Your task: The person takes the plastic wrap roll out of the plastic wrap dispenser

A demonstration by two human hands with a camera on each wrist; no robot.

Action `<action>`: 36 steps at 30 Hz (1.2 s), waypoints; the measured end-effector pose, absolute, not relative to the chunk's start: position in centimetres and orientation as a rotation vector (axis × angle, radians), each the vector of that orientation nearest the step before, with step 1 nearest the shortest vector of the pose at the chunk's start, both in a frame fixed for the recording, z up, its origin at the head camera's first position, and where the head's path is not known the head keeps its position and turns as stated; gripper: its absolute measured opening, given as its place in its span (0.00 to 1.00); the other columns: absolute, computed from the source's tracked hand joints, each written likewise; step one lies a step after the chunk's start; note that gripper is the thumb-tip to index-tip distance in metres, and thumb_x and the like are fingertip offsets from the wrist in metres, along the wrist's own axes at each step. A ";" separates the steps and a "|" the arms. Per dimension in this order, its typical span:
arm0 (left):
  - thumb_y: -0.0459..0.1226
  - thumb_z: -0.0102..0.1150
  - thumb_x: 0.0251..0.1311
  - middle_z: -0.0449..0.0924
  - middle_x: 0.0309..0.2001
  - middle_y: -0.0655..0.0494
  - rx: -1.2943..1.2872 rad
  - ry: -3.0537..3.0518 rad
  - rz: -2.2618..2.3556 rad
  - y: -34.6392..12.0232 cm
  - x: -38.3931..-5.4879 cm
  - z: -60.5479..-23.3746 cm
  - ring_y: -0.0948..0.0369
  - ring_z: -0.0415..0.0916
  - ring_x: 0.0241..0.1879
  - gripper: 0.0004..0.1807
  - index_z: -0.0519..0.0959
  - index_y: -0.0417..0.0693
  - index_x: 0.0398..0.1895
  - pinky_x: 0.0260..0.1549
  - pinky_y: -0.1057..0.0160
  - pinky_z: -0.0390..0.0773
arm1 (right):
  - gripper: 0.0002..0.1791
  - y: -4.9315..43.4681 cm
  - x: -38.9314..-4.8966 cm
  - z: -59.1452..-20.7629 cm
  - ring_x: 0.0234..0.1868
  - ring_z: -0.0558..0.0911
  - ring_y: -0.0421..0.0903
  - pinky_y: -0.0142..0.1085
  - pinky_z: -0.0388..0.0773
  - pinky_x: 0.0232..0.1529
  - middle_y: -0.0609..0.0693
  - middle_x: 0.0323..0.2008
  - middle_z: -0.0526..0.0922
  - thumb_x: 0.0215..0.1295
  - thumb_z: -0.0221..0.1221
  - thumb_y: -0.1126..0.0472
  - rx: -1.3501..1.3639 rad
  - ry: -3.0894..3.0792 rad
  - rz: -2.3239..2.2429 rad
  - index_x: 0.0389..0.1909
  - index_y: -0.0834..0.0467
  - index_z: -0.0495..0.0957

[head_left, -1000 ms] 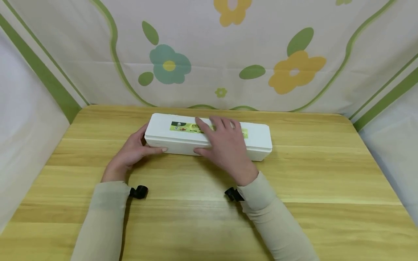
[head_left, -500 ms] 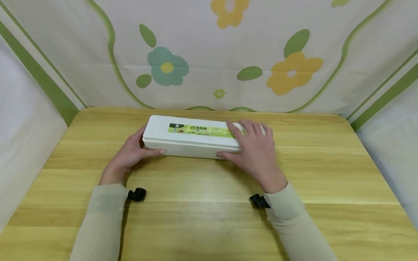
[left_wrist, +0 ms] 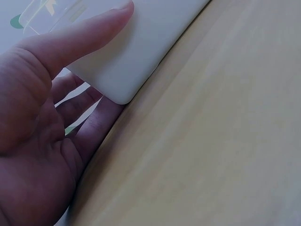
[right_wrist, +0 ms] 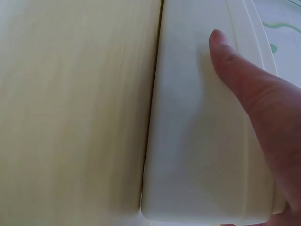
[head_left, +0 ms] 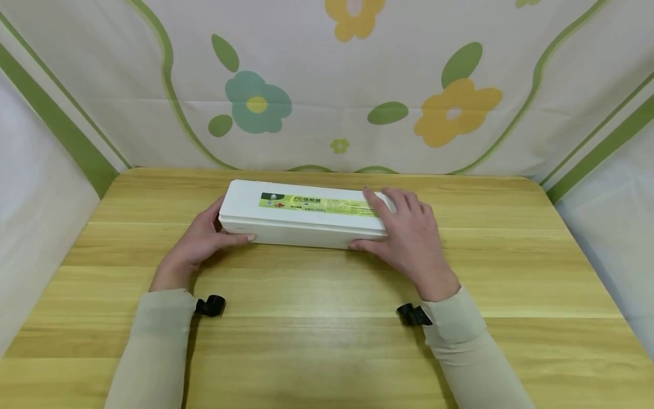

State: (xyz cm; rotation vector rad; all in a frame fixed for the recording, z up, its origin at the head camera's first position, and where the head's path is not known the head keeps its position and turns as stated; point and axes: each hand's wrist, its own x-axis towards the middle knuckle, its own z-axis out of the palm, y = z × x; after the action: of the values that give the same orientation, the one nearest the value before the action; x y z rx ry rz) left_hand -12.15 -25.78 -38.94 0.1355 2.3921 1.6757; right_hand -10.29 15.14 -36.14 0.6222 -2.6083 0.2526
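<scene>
A long white cling film box [head_left: 301, 234] with a green and yellow label [head_left: 327, 205] lies near the far side of the table, its lid down. At its left end, my left hand [head_left: 196, 241] grips it, thumb along the front face and the other fingers behind the end. My right hand [head_left: 414, 244] holds the right end from above, thumb on the front and fingers reaching over the top. In the right wrist view the right thumb [right_wrist: 244, 75] lies against the box's smooth front wall [right_wrist: 188, 150]. The left fingers are partly hidden by the box in the head view.
The wooden table [head_left: 317, 341] stretches toward me in front of the box. Behind its far edge hangs a white cloth [head_left: 306, 51] with printed flowers and green stripes, also along both sides. Small black wrist cameras [head_left: 210, 305] sit at both cuffs.
My right hand has slid rightward along the box, from its middle to the right end, uncovering more of the label. The left hand keeps its grip on the left end.
</scene>
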 end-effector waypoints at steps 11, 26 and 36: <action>0.35 0.83 0.57 0.70 0.77 0.58 0.129 2.367 1.677 -25.7 -12.1 -38.8 0.60 0.71 0.69 0.59 0.57 0.77 0.85 0.61 0.71 0.74 | 0.58 14.6 -10.1 -36.0 0.66 0.78 0.66 0.66 0.80 0.58 0.63 0.67 0.78 0.50 0.76 0.26 0.606 -2.645 0.162 0.78 0.49 0.70; 0.34 0.82 0.58 0.72 0.75 0.58 0.155 2.393 1.676 -25.6 -12.0 -38.8 0.60 0.72 0.67 0.58 0.58 0.77 0.85 0.59 0.72 0.74 | 0.54 14.1 -10.0 -36.2 0.67 0.78 0.68 0.65 0.84 0.52 0.64 0.66 0.79 0.52 0.79 0.31 0.581 -2.631 0.167 0.76 0.50 0.72; 0.35 0.83 0.57 0.72 0.75 0.59 0.166 2.383 1.681 -25.7 -11.9 -38.9 0.60 0.71 0.68 0.57 0.60 0.72 0.85 0.60 0.71 0.74 | 0.57 14.6 -9.9 -35.6 0.71 0.74 0.67 0.67 0.79 0.60 0.63 0.71 0.75 0.55 0.76 0.28 0.604 -2.728 0.192 0.80 0.48 0.67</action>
State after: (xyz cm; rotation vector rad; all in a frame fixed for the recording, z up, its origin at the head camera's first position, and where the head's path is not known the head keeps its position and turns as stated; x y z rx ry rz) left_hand -11.94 -25.65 -38.91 0.1661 2.3833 1.6809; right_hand -9.95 14.57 -35.64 0.6041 -2.7283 0.1922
